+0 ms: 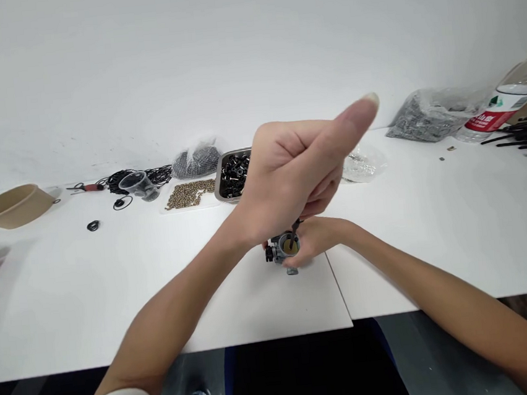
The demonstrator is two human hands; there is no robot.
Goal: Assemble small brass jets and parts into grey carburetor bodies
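My left hand [296, 172] is raised in the middle of the view, its fingers curled closed and its thumb stretched out to the upper right. From beneath this fist the dark shaft of a screwdriver [295, 232] points down into a small metal throttle body [278, 255]; the handle is hidden inside the fist. A brass-coloured disc shows in the round bore of the throttle body, and the shaft's tip meets it. Low on the table, my right hand [316, 239] is closed around the right side of the throttle body, partly hidden behind the left hand.
Behind the hands stand a metal tray [219, 192] of black parts, a pile of small brass pieces [188, 194], plastic bags [417, 117] of parts and a clear cup [139, 186]. A cardboard bowl [12, 206] sits left, a large bottle [497, 106] right. A seam crosses the table.
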